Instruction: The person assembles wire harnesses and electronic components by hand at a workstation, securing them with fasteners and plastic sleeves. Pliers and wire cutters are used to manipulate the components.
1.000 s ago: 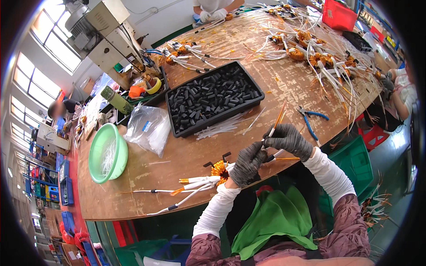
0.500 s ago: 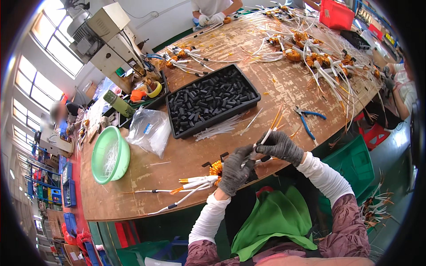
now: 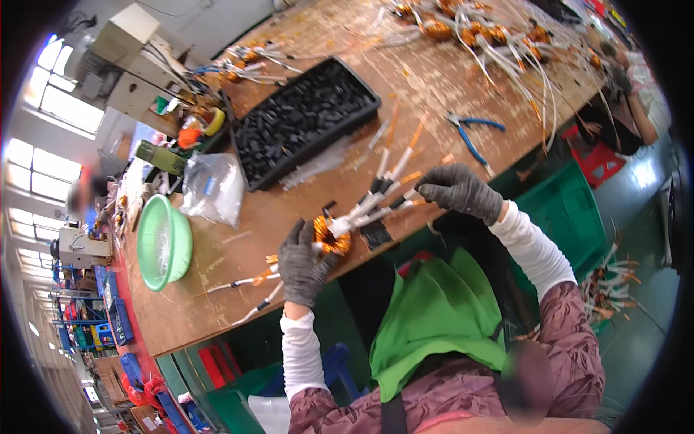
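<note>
A ring-shaped coil [image 3: 333, 236] of orange copper wire lies at the table's near edge. White-sleeved leads [image 3: 359, 217] with black sleeve pieces and bare copper ends fan out from it to the upper right. My left hand [image 3: 302, 266], in a grey glove, grips the coil's left side between fingers and thumb. My right hand [image 3: 463, 192], also gloved, is closed, its fingertips pinched together beside the ends of the right-hand leads; what they hold is hidden. More white leads [image 3: 253, 281] stick out to the left of my left hand.
A black tray [image 3: 278, 168] of short black sleeves stands beyond the coil. Left of it are a clear plastic bag [image 3: 212, 189] and a green bowl [image 3: 181, 249]. Blue-handled pliers [image 3: 471, 145] lie at right; coils [image 3: 499, 36] pile up farther back. A person [image 3: 647, 94] sits at right.
My hands have moved apart: the left to the coil, the right outward past the lead ends. The leads now spread into view. The whole view has shifted and tilted.
</note>
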Demonstrator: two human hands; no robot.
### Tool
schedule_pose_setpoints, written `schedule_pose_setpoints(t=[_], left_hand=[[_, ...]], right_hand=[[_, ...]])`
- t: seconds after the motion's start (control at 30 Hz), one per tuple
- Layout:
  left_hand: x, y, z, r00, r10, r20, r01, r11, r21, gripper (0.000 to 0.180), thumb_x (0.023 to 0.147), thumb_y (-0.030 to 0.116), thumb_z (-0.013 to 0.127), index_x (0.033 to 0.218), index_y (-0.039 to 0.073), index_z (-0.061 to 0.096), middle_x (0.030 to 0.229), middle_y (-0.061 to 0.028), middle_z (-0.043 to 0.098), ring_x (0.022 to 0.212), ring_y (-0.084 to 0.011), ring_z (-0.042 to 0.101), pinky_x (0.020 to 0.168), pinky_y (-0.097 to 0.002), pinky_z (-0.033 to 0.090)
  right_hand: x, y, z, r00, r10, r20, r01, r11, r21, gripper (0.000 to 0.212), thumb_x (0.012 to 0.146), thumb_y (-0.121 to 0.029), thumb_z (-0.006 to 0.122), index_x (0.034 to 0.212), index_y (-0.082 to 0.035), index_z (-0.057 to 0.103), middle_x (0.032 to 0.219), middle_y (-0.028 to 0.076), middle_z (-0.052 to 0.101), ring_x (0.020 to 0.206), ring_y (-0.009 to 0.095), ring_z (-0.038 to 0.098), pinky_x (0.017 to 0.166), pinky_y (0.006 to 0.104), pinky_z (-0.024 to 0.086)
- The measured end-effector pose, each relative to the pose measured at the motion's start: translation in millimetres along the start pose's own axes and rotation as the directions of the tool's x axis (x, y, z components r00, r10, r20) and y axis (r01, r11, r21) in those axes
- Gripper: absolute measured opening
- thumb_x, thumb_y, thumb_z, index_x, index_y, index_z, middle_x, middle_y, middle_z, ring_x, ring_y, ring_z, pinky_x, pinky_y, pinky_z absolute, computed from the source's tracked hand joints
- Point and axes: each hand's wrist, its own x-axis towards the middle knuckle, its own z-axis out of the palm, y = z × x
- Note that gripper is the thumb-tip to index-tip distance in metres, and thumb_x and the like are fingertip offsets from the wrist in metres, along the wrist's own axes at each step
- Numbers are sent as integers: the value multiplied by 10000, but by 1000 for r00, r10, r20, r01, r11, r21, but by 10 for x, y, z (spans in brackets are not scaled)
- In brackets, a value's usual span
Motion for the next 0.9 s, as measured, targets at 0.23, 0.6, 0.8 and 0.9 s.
schedule_pose_setpoints(t=[0.23,0.6,0.8,0.9], left_hand=[[31,21,62,999,-28,27,30,998,-54,724,646,535,668,1150,34,533,1211,-203,494,992,-359,558,810,-439,456],[-62,169,90,995,84,47,-85,996,13,922,486,545,741,1234,79,470,1238,-186,470,993,-353,543,829,-426,431],[97,299,208,994,101,-52,-99,995,31,896,540,565,704,1255,88,455,1251,-183,461,983,-331,550,801,-424,430],[238,525,163,996,84,34,-83,996,-25,867,563,538,705,1260,88,452,1264,-179,445,1037,-332,514,866,-418,385]], right_hand=[[-63,268,236,981,193,25,-190,922,336,291,857,-222,582,1042,3,578,705,24,560,525,74,509,476,208,422],[55,413,537,969,239,-61,-183,861,474,267,870,-288,552,912,-42,645,634,-15,516,461,52,424,417,183,336],[186,519,420,970,93,-226,26,882,471,227,886,-238,535,887,-45,654,659,-9,542,488,46,447,428,186,357],[48,606,215,944,185,-272,-16,852,524,218,887,-237,537,915,-48,640,661,-19,537,485,40,455,431,188,374]])
